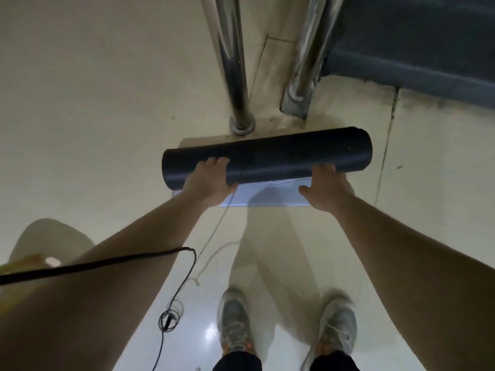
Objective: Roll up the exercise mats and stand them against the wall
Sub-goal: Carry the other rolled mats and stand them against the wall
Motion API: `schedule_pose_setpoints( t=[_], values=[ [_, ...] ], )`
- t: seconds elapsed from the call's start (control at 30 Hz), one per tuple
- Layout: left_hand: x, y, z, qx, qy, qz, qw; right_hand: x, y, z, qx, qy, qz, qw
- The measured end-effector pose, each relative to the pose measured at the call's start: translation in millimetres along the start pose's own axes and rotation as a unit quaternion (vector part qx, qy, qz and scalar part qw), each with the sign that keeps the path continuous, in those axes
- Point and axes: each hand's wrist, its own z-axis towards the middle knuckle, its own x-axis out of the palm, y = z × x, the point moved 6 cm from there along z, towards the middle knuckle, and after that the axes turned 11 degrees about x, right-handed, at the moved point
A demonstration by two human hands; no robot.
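Rolled mat (281, 153) is at 12 o'clock, long axis 9-to-3, level, just short of the metal post (235, 76). Left hand (207, 180) and right hand (325, 190) both grasp it from its 6 o'clock side, equally near. It likely needs tipping upright.

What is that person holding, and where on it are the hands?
A rolled dark mat, held level. The left hand grips it near its left end, and the right hand grips it toward its right end, with fingers curled onto the roll.
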Motion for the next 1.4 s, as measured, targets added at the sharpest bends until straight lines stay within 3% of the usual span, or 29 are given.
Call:
schedule_pose_setpoints(
  t=[0.13,0.23,0.33,0.47,0.53,0.67,0.77,0.83,0.9,1.0,1.07,1.2,1.4],
  values=[
    [38,11,104,0.017,-0.097,0.035,0.995,17,31,117,-0.074,-0.087,-0.054,0.992],
    [61,33,161,-0.002,-0.082,0.026,0.996,36,38,179,-0.114,-0.079,-0.111,0.984],
    [84,43,165,-0.025,-0.061,-0.017,0.998,59,23,179,-0.123,-0.133,-0.103,0.978],
    [113,22,109,-0.001,-0.099,0.084,0.992,79,-3,129,-0.133,-0.206,-0.077,0.966],
    [119,18,91,0.001,-0.127,0.079,0.989,74,-23,120,-0.100,-0.236,-0.060,0.965],
    [104,29,77,-0.013,-0.201,-0.055,0.978,59,-80,139,0.100,-0.208,0.060,0.971],
    [92,67,67,-0.141,-0.229,-0.082,0.960,52,-97,156,0.152,-0.166,0.138,0.964],
    [90,104,56,-0.293,-0.214,-0.085,0.928,49,-101,165,0.195,-0.137,0.240,0.941],
    [91,131,51,-0.390,-0.203,-0.123,0.890,45,-106,174,0.217,-0.126,0.290,0.923],
    [101,164,48,-0.450,-0.224,-0.254,0.826,41,-114,184,0.249,-0.111,0.327,0.905],
    [108,174,42,-0.441,-0.246,-0.306,0.807,43,-113,184,0.262,-0.107,0.347,0.894],
    [99,176,45,-0.412,-0.266,-0.291,0.821,49,-103,167,0.289,-0.124,0.324,0.892],
    [79,182,69,-0.397,-0.204,-0.169,0.879,73,-82,149,0.265,-0.136,0.239,0.924]
  ],
)
